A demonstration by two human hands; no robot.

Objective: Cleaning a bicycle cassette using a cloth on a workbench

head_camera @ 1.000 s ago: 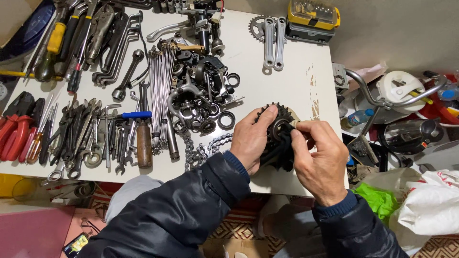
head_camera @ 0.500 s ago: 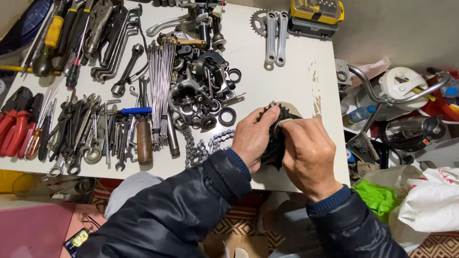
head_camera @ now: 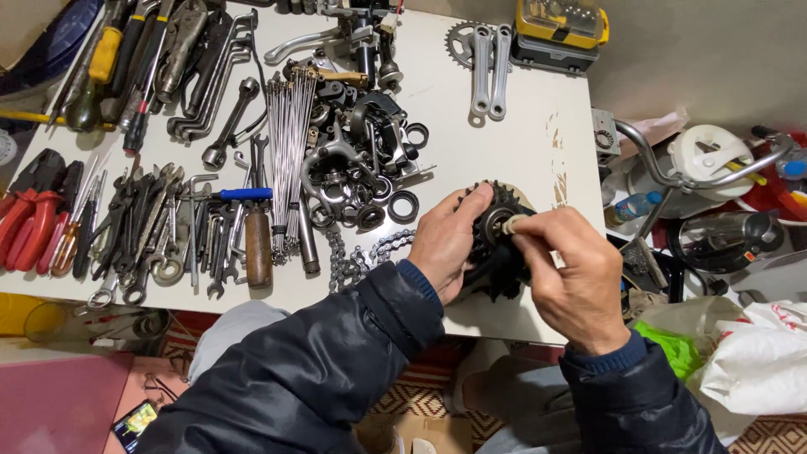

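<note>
- A row of wrenches (head_camera: 143,227) lay at the left of the white table (head_camera: 521,109), with a bundle of steel spokes (head_camera: 286,160) just right of them.
- The left hand (head_camera: 445,244) gripped the left rim of a dark, greasy toothed sprocket cluster (head_camera: 496,227), right of centre in the frame near the table's front edge.
- The cluster's teeth ringed a steel core; its axis tilted up toward the camera.
- The right hand (head_camera: 572,277) pinched a pale cloth (head_camera: 511,224) against that core.

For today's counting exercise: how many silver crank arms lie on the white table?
2. Both crank arms lie side by side at the table's far edge, left one, right one, beside the yellow case. Others may hide in the parts pile.
</note>
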